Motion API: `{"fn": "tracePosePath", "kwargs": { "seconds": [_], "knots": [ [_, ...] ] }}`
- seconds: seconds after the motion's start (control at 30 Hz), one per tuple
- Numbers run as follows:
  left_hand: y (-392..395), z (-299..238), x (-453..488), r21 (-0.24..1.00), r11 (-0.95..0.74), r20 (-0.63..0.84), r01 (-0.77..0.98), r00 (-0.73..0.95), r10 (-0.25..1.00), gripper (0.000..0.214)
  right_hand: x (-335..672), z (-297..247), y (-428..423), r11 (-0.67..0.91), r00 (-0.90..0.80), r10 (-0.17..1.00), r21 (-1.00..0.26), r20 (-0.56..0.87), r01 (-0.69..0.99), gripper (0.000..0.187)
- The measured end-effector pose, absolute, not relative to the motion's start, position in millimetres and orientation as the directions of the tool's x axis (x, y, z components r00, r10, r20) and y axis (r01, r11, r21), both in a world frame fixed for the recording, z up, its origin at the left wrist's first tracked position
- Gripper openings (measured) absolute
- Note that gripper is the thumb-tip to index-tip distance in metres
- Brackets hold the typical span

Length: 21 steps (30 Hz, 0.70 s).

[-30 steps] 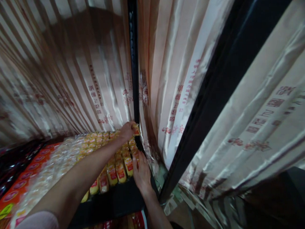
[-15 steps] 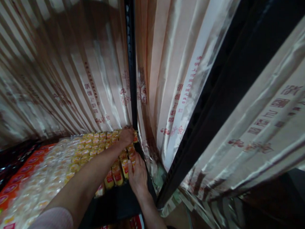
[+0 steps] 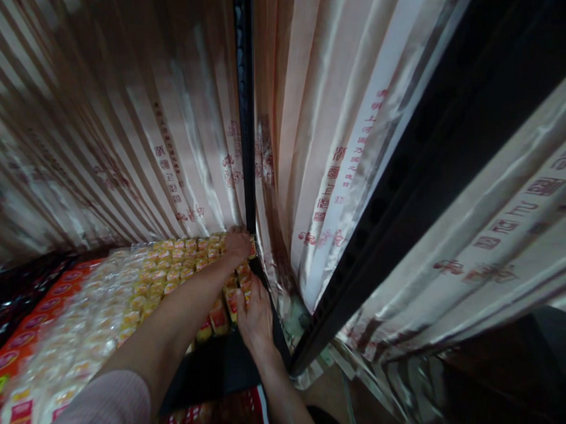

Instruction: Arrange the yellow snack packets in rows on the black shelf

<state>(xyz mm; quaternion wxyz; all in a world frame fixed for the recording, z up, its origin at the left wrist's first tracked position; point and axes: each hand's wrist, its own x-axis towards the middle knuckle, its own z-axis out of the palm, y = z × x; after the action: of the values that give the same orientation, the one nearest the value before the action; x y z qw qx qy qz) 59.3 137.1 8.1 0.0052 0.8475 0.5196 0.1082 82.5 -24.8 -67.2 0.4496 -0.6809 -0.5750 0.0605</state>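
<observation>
Small yellow wrapped snack packs (image 3: 162, 266) with red labels stand in close rows on a black shelf (image 3: 209, 369). My left hand (image 3: 238, 241) reaches across them to the far corner beside the thin black post. Its fingers are curled down among the last packs, and what they grip is hidden. One yellow pack (image 3: 252, 246) shows just to the right of that hand. Nearer to me, my right hand (image 3: 255, 312) lies open along the right end of the rows, fingers stretched forward, the thumb apart and close to a red-labelled pack (image 3: 231, 300).
Clear-wrapped white packs (image 3: 89, 311) fill the shelf to the left, then orange packaging (image 3: 31, 332) and dark shiny packs (image 3: 12, 308). A thin black post (image 3: 245, 114) rises at the corner and a thick one (image 3: 393, 171) slants at right. Pleated printed curtains (image 3: 302, 112) hang behind.
The view has shifted slightly. My left hand remains at the far corner and my right hand at the row's end, both nearly in place.
</observation>
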Motion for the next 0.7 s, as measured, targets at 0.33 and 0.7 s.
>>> {"fn": "tracePosePath", "kwargs": {
  "seconds": [0.33,0.7],
  "knots": [
    [105,17,48,0.166,-0.501,0.413,0.849,0.402,0.817,0.025,87,-63,-25,0.057,0.473,0.803,-0.837,0.362,0.544,0.058],
    [8,-4,-26,0.129,-0.677,0.425,0.725,0.576,0.698,0.021,89,-63,-33,0.133,0.489,0.776,-0.86,0.399,0.492,0.055]
  ]
}}
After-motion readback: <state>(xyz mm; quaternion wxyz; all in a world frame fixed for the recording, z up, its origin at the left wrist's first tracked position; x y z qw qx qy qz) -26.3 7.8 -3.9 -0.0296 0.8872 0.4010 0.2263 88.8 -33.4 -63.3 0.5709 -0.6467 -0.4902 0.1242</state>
